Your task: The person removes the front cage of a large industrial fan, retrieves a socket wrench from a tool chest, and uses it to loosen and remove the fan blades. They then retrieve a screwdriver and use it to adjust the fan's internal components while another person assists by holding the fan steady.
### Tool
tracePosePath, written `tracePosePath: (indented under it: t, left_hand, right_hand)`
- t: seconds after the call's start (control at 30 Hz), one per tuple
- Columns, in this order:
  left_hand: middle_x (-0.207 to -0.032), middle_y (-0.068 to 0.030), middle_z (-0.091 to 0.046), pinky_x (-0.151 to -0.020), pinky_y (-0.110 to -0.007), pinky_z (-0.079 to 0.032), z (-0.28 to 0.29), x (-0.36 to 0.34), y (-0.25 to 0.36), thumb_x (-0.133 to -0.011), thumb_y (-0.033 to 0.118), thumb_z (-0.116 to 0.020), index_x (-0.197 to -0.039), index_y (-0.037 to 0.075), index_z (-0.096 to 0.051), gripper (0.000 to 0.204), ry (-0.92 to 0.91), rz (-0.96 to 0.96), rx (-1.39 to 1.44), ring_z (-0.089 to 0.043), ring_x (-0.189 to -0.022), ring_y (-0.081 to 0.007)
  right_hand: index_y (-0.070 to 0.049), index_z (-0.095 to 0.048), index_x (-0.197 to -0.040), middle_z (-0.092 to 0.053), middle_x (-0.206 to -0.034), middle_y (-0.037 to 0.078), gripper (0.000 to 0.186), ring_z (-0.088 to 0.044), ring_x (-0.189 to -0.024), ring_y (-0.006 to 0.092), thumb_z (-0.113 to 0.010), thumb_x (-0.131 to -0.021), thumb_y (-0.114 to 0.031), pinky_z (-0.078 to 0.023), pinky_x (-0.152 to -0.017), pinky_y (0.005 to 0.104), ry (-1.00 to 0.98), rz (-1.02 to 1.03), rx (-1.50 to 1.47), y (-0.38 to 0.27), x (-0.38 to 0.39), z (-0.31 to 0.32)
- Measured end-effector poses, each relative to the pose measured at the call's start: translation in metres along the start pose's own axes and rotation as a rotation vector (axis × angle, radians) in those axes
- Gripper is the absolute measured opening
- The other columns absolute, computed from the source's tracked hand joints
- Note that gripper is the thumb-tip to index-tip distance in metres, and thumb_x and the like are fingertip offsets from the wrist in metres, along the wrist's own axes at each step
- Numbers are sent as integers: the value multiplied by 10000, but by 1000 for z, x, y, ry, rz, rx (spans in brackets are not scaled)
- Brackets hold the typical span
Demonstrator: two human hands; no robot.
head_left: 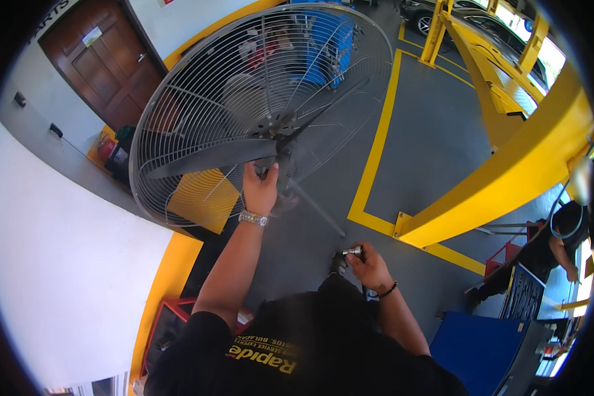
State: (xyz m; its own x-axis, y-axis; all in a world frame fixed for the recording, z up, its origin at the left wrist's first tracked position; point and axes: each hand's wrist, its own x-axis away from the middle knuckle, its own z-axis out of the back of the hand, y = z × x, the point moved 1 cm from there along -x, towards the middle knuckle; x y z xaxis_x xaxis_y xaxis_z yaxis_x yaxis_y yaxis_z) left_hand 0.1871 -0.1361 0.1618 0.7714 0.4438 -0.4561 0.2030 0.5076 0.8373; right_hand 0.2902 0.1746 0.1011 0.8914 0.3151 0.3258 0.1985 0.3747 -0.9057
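Observation:
A large round fan [198, 125] stands before me, its front grille off and its dark blades bare. My left hand [261, 191], wearing a metal wristwatch, reaches up to the fan blade [211, 157] beside the hub [282, 140]. Its thumb and fingers close on the blade's lower edge; the fingertips are partly hidden. Lower and to the right, my right hand [372, 269], with a dark beaded bracelet, grips a small silver metal tool [353, 251] that looks like a socket. Part of that tool is covered by the fingers.
A yellow lift post [501, 191] rises at the right. Below it are a blue tool cabinet [478, 350] and a person in dark clothes [548, 237]. A white wall [59, 264] curves along the left. A blue tool cart [330, 39] stands behind the fan.

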Motion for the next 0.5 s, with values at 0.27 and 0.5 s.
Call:
tracePosePath:
  t: [0.27,0.5]
  left_hand:
    - [-1153,-190,-597,-725,-415,-549,-1,-29,22,-725,395,-790,-1236,5,-529,694,-111,-151,-783,-651,-940,-337]
    - [-1075,-155,-624,-648,-435,-560,-12,-33,37,-693,492,-768,-1228,57,-555,722,-134,-50,-1065,-672,-800,-348]
  right_hand:
    - [-3,-478,-1059,-540,-697,34,224,-548,-520,102,-547,-977,-200,-448,-482,268,-256,299,-165,-140,-158,55]
    - [-28,-462,-951,-506,-690,31,257,-556,-506,145,-508,-989,-278,-460,-477,295,-485,147,-256,-177,-260,11]
